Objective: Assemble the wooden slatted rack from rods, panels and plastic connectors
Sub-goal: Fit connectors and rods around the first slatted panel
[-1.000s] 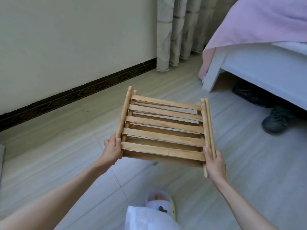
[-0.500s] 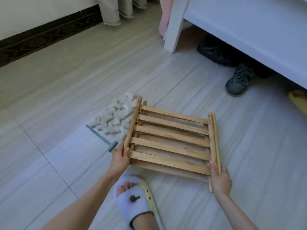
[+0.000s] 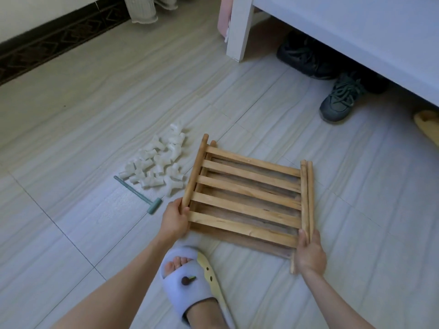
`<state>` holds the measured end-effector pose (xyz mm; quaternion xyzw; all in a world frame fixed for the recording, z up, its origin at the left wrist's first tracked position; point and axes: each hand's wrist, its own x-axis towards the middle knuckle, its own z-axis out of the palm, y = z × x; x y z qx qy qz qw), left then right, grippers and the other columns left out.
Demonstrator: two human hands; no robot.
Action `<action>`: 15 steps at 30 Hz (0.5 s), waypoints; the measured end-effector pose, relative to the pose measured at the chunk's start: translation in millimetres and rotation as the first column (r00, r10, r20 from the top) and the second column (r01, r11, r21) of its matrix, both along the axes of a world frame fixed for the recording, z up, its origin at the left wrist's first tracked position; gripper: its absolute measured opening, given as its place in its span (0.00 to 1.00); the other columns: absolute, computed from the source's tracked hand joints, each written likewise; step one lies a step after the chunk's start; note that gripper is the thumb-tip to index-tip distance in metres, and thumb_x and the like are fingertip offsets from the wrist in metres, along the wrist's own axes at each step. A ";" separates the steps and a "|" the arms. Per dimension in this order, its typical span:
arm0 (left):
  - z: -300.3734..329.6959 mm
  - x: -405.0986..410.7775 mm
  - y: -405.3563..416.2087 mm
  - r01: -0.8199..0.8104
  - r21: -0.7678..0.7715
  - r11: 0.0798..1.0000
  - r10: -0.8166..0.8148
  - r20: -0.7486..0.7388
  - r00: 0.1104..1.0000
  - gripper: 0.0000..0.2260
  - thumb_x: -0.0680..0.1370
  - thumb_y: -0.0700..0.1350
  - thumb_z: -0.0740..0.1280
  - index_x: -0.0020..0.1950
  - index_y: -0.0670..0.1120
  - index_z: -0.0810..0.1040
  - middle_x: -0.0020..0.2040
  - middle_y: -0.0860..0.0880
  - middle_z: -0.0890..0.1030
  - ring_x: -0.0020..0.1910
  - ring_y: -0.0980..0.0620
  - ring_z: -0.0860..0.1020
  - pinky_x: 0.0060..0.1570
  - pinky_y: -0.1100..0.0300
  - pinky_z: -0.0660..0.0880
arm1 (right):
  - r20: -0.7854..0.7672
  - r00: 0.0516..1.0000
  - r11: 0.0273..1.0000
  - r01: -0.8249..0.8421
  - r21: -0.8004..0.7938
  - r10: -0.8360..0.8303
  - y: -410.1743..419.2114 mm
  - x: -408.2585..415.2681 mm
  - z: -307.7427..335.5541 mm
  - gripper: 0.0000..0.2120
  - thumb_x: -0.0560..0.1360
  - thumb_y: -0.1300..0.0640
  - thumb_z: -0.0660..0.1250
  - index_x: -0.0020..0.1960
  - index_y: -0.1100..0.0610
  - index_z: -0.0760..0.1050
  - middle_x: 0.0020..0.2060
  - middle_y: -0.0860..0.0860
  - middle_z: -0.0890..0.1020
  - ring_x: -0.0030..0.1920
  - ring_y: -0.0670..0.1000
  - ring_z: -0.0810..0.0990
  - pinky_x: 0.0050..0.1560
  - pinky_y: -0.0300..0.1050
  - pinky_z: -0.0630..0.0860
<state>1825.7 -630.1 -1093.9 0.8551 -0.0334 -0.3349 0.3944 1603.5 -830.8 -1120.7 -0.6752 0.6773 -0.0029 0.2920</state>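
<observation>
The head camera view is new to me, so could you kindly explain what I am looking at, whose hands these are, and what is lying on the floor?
There is no machine here: a person wears a wide-angle camera on the head, so you look down along their own arms. The left hand and the right hand each hold one side of a stack of wooden slatted panels, with loose wooden rods kept in the same grip along both edges. The stack is low over the tiled floor; whether it touches is unclear. To its left lie a pile of white plastic connectors and a small green mallet. The person's foot in a pale slipper shows below. A white bed frame with dark shoes beneath stands behind.
</observation>
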 end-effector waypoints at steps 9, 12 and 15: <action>74.5 -14.2 -5.3 0.054 -0.168 0.984 -0.008 0.260 0.965 0.08 0.79 0.36 0.60 0.53 0.46 0.76 0.36 0.48 0.76 0.35 0.50 0.71 0.37 0.55 0.68 | 0.098 0.945 0.926 0.280 0.251 -0.313 13.9 0.9 12.5 0.20 0.80 0.53 0.58 0.68 0.61 0.69 0.61 0.62 0.76 0.59 0.64 0.75 0.59 0.54 0.72; 98.8 -18.0 4.8 0.069 -0.224 0.972 -0.003 0.284 0.959 0.09 0.79 0.37 0.61 0.55 0.45 0.78 0.40 0.47 0.79 0.38 0.51 0.74 0.40 0.58 0.70 | 0.179 0.920 0.919 0.297 0.259 -0.348 22.4 3.1 30.1 0.19 0.79 0.54 0.60 0.65 0.64 0.70 0.59 0.64 0.77 0.57 0.65 0.75 0.56 0.54 0.72; 131.1 -16.4 19.1 0.012 -0.321 0.947 0.072 0.249 0.966 0.11 0.79 0.37 0.62 0.59 0.46 0.77 0.47 0.47 0.81 0.48 0.50 0.77 0.49 0.57 0.73 | 0.286 0.924 0.965 0.224 0.134 -0.254 21.7 13.9 64.9 0.19 0.81 0.53 0.57 0.62 0.68 0.70 0.57 0.67 0.76 0.57 0.67 0.75 0.53 0.54 0.70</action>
